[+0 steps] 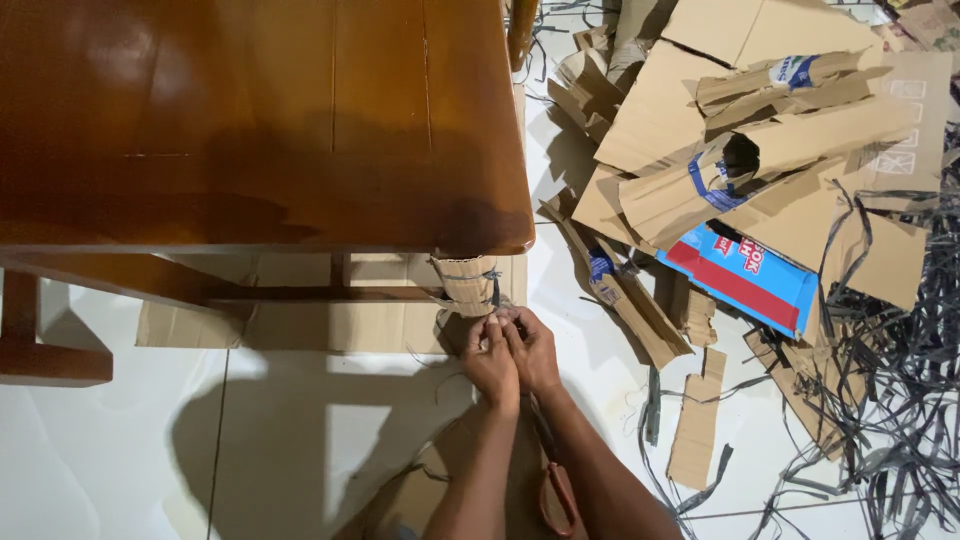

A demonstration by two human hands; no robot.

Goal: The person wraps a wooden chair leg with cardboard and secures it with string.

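Cardboard wrap around the leg of a glossy brown wooden counter, with both hands at the strap.

Corrugated brown cardboard sleeve hugs the counter leg under the near right corner; it looks light, stiff and easily creased, best gripped at its edges. Left hand and right hand touch just below it, pinching a thin dark plastic strap, which looks springy and slick. Orange-handled scissors lie by the right forearm. To the right, a flattened blue-and-red printed box sits among cardboard scraps and loose grey strapping on the white floor.
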